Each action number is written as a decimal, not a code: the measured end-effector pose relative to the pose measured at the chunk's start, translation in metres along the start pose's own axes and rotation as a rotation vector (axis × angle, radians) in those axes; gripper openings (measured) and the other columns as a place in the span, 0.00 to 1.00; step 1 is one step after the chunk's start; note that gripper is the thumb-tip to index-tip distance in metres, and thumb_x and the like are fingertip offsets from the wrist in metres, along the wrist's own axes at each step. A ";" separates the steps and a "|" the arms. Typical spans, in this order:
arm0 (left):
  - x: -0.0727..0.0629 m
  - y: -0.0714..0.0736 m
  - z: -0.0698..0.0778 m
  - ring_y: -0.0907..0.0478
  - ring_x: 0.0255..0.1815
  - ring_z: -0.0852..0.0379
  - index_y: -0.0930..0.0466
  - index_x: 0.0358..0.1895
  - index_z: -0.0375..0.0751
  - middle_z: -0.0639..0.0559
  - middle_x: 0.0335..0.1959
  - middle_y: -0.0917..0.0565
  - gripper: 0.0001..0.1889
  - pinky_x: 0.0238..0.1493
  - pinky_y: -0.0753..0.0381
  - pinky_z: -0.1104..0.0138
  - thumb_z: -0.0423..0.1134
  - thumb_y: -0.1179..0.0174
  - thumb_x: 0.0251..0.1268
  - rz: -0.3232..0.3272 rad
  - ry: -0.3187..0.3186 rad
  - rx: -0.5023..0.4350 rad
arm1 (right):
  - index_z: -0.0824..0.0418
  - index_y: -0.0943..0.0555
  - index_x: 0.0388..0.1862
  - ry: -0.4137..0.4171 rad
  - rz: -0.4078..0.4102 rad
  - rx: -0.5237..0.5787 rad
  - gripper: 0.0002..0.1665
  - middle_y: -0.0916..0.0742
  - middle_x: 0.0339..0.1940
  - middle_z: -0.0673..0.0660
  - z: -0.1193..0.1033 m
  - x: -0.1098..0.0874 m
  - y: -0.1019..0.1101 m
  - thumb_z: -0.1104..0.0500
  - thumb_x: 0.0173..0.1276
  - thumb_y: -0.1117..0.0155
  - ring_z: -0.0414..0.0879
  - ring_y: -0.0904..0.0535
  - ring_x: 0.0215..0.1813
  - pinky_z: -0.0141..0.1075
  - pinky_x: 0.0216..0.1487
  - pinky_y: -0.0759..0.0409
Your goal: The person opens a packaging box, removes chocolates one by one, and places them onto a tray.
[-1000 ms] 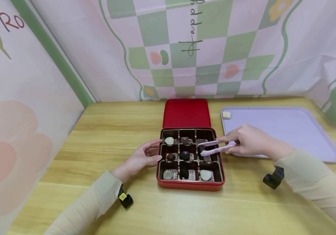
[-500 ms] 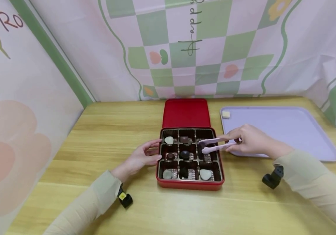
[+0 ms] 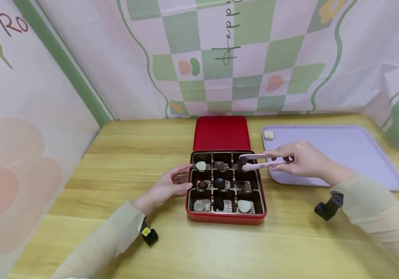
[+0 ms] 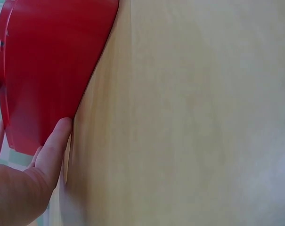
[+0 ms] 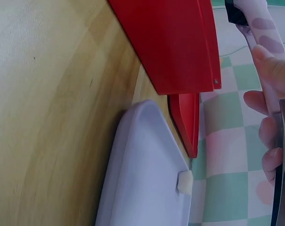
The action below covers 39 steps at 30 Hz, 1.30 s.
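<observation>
A red tin box with a divided insert holds several dark and white chocolates, one of them a round dark chocolate in the centre compartment. My right hand grips pale pink tongs. Between the tong tips is a dark chocolate, above the far right compartment in the head view. My left hand rests against the tin's left side, its thumb lying along the red wall and its fingertips near the rim.
The red lid lies behind the tin. To the right stands a lilac tray, with a small cream-coloured block in its far left corner. A patterned cloth hangs behind the wooden table.
The tongs have closed on the dark chocolate in the middle right compartment and lifted it up and away toward the far right compartment. My left hand has stayed at the tin.
</observation>
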<state>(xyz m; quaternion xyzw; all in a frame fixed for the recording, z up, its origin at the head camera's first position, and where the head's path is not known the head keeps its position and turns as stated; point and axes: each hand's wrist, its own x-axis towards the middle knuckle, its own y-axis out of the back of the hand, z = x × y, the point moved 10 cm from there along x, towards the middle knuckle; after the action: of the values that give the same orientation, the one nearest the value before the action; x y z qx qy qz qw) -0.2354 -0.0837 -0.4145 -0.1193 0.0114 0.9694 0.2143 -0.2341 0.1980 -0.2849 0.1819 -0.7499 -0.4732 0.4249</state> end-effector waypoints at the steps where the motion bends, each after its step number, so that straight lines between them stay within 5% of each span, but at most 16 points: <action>1: 0.000 0.000 0.000 0.33 0.63 0.45 0.40 0.71 0.44 0.38 0.67 0.37 0.35 0.53 0.18 0.58 0.25 0.41 0.59 -0.001 0.000 0.002 | 0.60 0.13 0.43 0.000 0.000 -0.006 0.27 0.11 0.29 0.52 0.000 0.000 0.001 0.62 0.36 0.20 0.26 0.33 0.23 0.19 0.19 0.38; 11: -0.002 0.000 0.000 0.34 0.64 0.42 0.40 0.71 0.43 0.37 0.67 0.37 0.35 0.52 0.17 0.58 0.25 0.41 0.59 0.008 -0.001 0.003 | 0.59 0.13 0.42 -0.087 -0.010 -0.054 0.28 0.11 0.30 0.52 0.018 -0.011 0.012 0.61 0.35 0.19 0.26 0.37 0.21 0.21 0.18 0.40; 21: -0.004 -0.001 0.001 0.34 0.64 0.43 0.40 0.71 0.43 0.36 0.67 0.37 0.35 0.52 0.17 0.58 0.26 0.41 0.60 0.004 -0.011 0.012 | 0.62 0.13 0.42 -0.120 0.070 -0.063 0.27 0.12 0.27 0.54 0.037 -0.022 0.039 0.63 0.35 0.19 0.26 0.41 0.17 0.21 0.15 0.42; 29: -0.003 -0.001 0.004 0.33 0.63 0.43 0.40 0.71 0.43 0.36 0.67 0.37 0.34 0.51 0.17 0.58 0.26 0.41 0.60 0.000 -0.009 0.015 | 0.50 0.14 0.47 -0.104 0.166 -0.063 0.28 0.15 0.22 0.52 0.049 -0.027 0.062 0.54 0.41 0.20 0.24 0.40 0.17 0.20 0.15 0.42; 36: -0.003 -0.001 0.004 0.34 0.64 0.42 0.40 0.71 0.43 0.36 0.67 0.37 0.34 0.52 0.17 0.58 0.26 0.41 0.60 0.003 -0.011 0.026 | 0.43 0.14 0.47 -0.235 0.156 -0.156 0.34 0.22 0.15 0.42 0.066 -0.034 0.073 0.59 0.34 0.18 0.24 0.43 0.16 0.22 0.13 0.44; 39: -0.003 -0.001 0.004 0.34 0.64 0.42 0.40 0.71 0.43 0.36 0.67 0.37 0.34 0.52 0.17 0.58 0.26 0.41 0.60 0.000 -0.010 0.026 | 0.49 0.13 0.46 -0.255 0.149 -0.209 0.32 0.23 0.14 0.42 0.072 -0.036 0.075 0.60 0.34 0.19 0.26 0.40 0.17 0.23 0.14 0.42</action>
<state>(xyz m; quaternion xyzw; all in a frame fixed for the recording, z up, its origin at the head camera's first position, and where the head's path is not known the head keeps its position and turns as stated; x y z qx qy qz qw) -0.2330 -0.0834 -0.4099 -0.1118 0.0227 0.9697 0.2161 -0.2616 0.2989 -0.2503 0.0195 -0.7559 -0.5350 0.3769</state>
